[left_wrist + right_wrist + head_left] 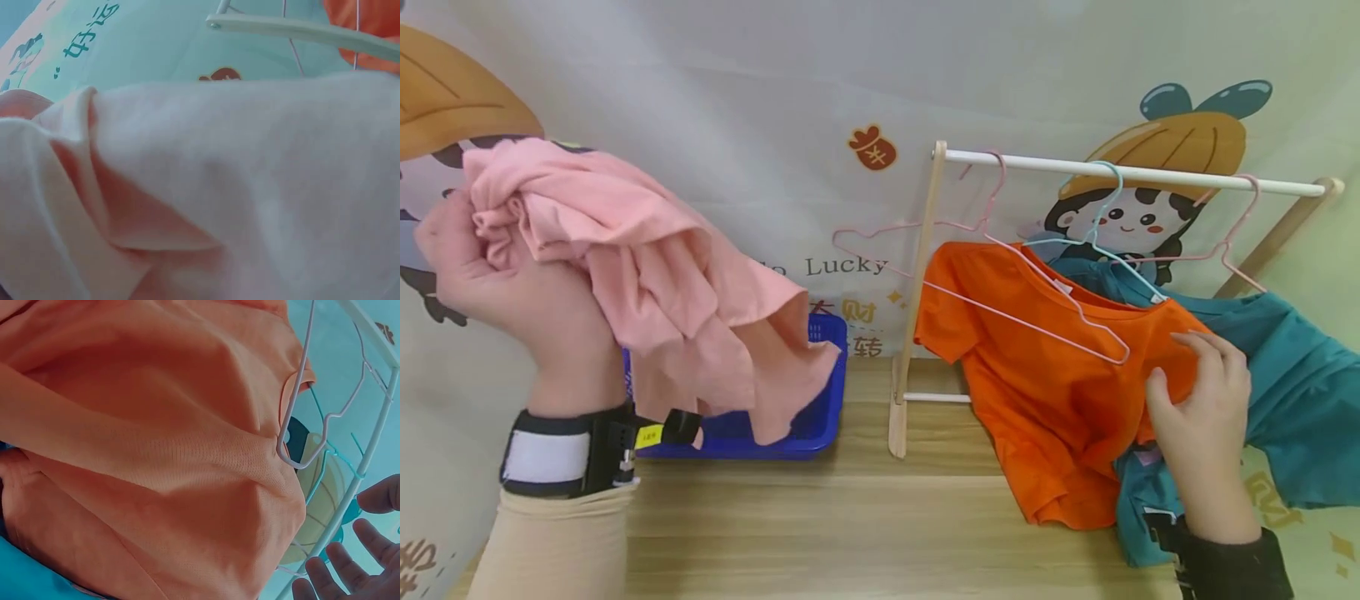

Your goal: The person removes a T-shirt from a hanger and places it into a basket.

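Observation:
My left hand (505, 292) grips a bunched pink garment (700, 283), holding it up at the left. The cloth hangs toward the right and fills most of the left wrist view. My right hand (1210, 408) is beside an orange T-shirt (1060, 400), fingers spread and slightly bent, holding nothing; whether it touches the shirt is unclear. That shirt hangs on a light blue hanger (1120, 179). Behind it, a teal shirt (1307, 425) hangs on a pink hanger (1255, 200). A bare pink hanger (1002, 179) hangs in front, at the left end of the rail.
A small wooden rack with a white rail (1037, 161) stands at the right on the wood-grain table (820, 533). Below the pink garment is a blue plastic basket (835, 408), partly hidden. A printed cloth backdrop (737, 100) hangs behind everything.

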